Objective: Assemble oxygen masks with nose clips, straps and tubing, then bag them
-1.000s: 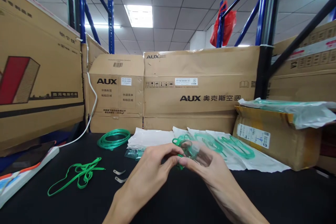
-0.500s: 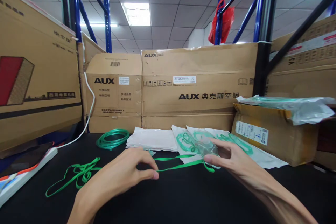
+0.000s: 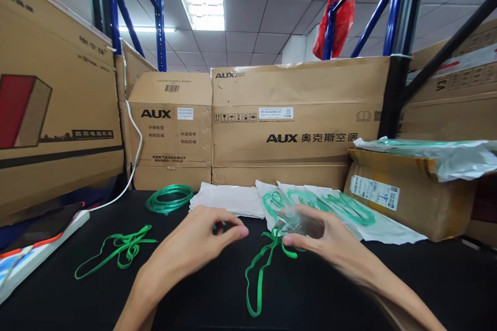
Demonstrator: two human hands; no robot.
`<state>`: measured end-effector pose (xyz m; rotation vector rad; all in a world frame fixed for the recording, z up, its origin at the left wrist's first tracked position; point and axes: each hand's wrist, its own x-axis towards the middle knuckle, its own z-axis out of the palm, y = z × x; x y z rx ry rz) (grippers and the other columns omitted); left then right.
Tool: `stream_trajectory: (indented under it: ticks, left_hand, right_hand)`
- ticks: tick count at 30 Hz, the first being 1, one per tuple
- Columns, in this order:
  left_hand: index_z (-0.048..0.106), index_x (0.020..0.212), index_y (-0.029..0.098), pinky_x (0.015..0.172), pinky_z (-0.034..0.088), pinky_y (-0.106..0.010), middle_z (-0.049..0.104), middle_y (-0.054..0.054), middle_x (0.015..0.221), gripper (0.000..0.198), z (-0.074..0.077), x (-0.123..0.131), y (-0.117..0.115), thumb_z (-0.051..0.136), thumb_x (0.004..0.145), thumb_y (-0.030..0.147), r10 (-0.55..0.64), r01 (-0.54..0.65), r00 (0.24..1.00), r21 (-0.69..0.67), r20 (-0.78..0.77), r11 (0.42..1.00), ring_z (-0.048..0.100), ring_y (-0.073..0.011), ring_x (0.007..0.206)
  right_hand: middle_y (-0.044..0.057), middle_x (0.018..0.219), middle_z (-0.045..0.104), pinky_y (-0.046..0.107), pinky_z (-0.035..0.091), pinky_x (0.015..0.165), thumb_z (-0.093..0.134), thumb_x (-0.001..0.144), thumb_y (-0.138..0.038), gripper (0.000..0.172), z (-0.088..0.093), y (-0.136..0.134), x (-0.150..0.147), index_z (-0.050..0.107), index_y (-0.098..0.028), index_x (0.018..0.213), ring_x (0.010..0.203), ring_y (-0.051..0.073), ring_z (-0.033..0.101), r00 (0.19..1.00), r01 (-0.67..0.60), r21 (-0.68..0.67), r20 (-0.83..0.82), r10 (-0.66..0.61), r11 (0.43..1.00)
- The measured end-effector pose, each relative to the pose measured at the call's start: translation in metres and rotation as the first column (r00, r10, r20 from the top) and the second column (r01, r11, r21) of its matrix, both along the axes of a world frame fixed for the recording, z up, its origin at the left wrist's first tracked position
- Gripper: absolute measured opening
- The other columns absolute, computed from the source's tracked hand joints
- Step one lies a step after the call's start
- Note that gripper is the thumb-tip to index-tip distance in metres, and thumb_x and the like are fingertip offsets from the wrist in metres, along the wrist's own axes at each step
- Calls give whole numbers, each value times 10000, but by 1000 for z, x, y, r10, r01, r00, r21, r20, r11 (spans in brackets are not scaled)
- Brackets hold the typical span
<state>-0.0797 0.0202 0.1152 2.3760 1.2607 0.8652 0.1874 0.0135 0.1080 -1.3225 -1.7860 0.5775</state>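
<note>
My right hand [image 3: 322,230] is closed around a clear oxygen mask [image 3: 289,220], whose far side is partly hidden by the fingers. A green elastic strap [image 3: 259,282] hangs from the mask in a long loop onto the black table. Left of it, my left hand [image 3: 217,232] has thumb and forefinger brought together, with no strap between them. A small pale teal piece shows through the gap behind those fingers; whether they touch it I cannot tell. Another bundle of green strap [image 3: 130,243] lies on the table left of my left wrist.
Coiled green tubing [image 3: 169,199] lies at the back left, beside stacked white packets [image 3: 229,200]. Packets with green tubing [image 3: 349,209] spread behind my right hand. A cardboard box [image 3: 411,191] stands at the right, large cartons [image 3: 287,134] behind. A phone [image 3: 46,225] lies far left.
My left hand has let go of the green strap, which was stretched between both hands and now hangs down in a loop. The mask in my right hand has shifted slightly left.
</note>
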Motion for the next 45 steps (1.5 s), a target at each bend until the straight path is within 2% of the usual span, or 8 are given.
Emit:
stream_trajectory:
  ticks: [6,12,23,28,33,38,41,45]
  left_hand:
    - [837,1034,352,761,428,-306,785,8,883,324,-14,32,-7,729,858,602,-66,66,998,-15,-17,998,662,-251,881]
    - [849,890,234,626,377,-274,727,0,689,251,-14,43,-7,598,876,239,-55,56,998,34,-11,998,593,-174,642]
    - [743,866,192,613,424,-249,764,1,673,180,-5,4,13,631,867,333,-5,29,988,-152,154,988,631,-177,633]
    - [770,788,219,690,435,-266,749,10,749,191,6,-10,0,694,883,367,-143,183,973,-230,179,956,615,-176,734]
    - [805,792,239,920,490,-384,789,-39,909,96,6,-3,-8,740,830,299,-419,560,737,-133,530,817,665,-267,978]
    - [846,905,230,966,514,-295,771,-20,835,105,-5,11,0,796,840,295,-311,662,365,-10,877,749,700,-192,947]
    - [825,1050,225,715,533,-174,729,5,745,225,-6,13,4,838,848,322,-203,623,350,-66,914,779,686,-108,733]
    - [769,960,174,431,372,-137,715,-17,899,273,-3,10,1,869,798,370,-93,474,527,-201,845,857,666,-78,588]
  right_hand:
    - [40,986,776,420,539,870,800,748,-523,475,-2,-7,-11,744,-225,1114,959,301,693,998,-63,48,-24,64,997]
    - [26,926,748,412,536,830,819,742,-509,414,-2,-11,-11,775,-233,1048,912,288,666,999,-36,87,-17,38,996]
    - [49,906,802,408,600,763,913,611,-521,482,9,-7,25,815,-229,981,866,316,743,992,72,129,-112,-58,989]
    - [54,866,814,378,605,716,930,581,-543,467,15,-6,34,815,-218,896,842,318,753,986,116,101,-134,-102,988]
    - [49,849,803,399,612,762,917,599,-533,465,11,-4,31,799,-215,917,864,324,765,983,66,60,-174,-54,996]
    - [25,871,809,377,594,745,912,622,-467,389,8,-4,28,775,-246,912,837,291,755,982,12,44,-189,-3,999]
    - [-18,734,766,343,570,678,904,636,-455,296,8,-6,27,742,-253,779,746,256,727,983,-18,43,-182,26,999]
    - [-29,689,737,331,556,650,893,657,-471,283,11,-10,27,728,-258,744,723,250,723,981,-23,45,-194,31,999]
